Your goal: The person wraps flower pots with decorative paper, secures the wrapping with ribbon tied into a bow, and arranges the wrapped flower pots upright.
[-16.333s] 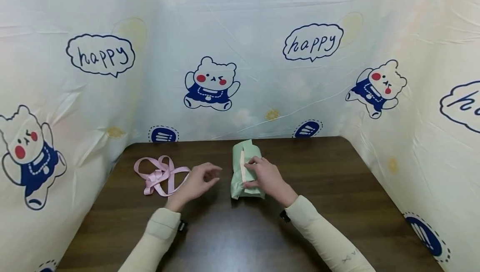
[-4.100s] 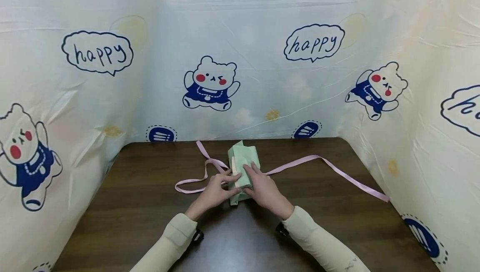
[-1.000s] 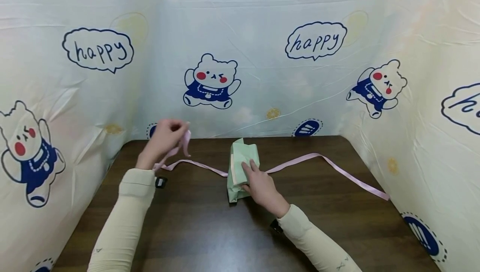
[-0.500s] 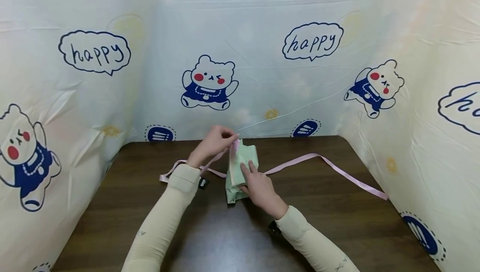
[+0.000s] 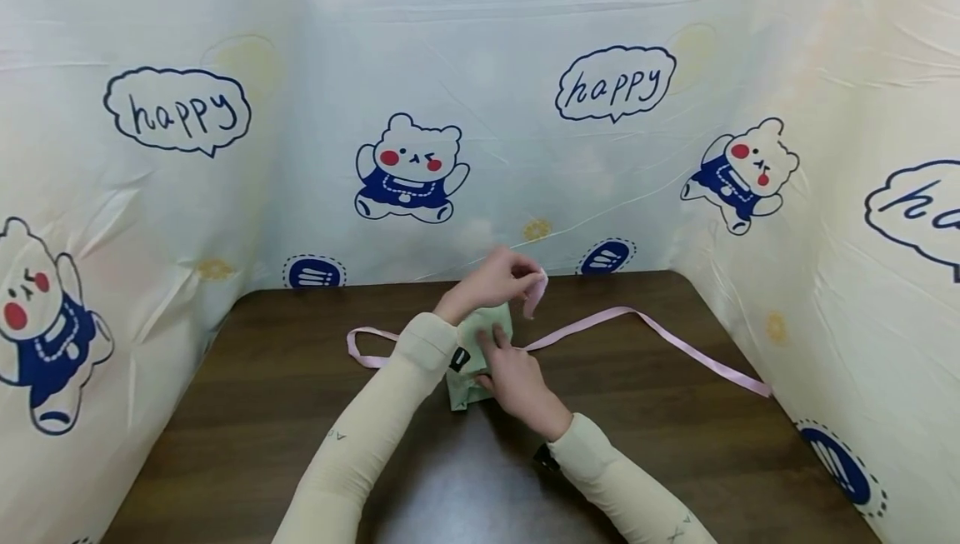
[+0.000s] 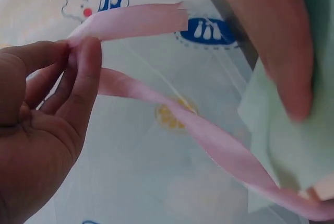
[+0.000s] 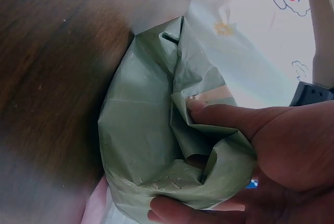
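Observation:
My left hand pinches a pink ribbon near its end, between thumb and fingers, above the far end of a package wrapped in light green paper. In the left wrist view the cut end sticks out past the fingertips, and the rest of the ribbon runs back to the package. My right hand holds the package on the table, thumb at a fold by a beige strip and fingers spread over the paper. The left forearm hides part of the package in the head view.
The ribbon's other tail stretches right to the edge of the dark wooden table. A loop of ribbon lies left of the package. A printed cloth surrounds the back and sides.
My left hand has carried the ribbon end from the left across the package to its right side; the loop at left has moved rightward. My right hand stays on the package.

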A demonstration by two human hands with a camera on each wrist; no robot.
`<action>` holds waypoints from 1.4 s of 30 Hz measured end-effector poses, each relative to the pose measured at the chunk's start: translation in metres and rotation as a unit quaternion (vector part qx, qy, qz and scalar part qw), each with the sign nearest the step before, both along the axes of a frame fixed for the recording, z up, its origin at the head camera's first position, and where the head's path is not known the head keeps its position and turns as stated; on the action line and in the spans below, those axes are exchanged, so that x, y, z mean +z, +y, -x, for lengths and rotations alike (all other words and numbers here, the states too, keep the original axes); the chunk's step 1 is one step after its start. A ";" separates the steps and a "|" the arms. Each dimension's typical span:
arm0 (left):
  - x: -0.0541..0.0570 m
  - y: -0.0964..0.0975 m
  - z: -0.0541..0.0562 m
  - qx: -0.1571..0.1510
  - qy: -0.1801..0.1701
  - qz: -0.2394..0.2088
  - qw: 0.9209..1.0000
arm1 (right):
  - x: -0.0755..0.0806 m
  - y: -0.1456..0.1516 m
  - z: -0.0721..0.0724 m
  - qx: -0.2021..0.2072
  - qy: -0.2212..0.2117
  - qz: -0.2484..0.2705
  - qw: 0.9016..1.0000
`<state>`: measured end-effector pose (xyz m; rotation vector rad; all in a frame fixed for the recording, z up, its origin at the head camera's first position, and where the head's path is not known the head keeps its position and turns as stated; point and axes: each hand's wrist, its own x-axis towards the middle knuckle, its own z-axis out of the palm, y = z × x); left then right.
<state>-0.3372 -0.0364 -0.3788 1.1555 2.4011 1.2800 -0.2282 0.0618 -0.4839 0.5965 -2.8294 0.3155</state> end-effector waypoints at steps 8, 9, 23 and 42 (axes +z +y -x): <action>-0.021 -0.026 -0.009 0.025 0.014 0.033 0.999 | 0.000 -0.005 -0.001 0.006 0.013 -0.014 1.000; -0.025 -0.032 -0.012 0.038 0.021 0.027 0.999 | 0.000 -0.005 -0.001 0.007 0.015 -0.016 1.000; -0.079 -0.071 -0.057 0.184 0.018 -0.036 0.982 | 0.005 -0.001 0.003 -0.021 0.016 -0.022 0.999; -0.093 -0.076 -0.074 0.095 0.099 0.089 0.987 | 0.006 0.021 0.007 0.061 -0.078 0.067 0.993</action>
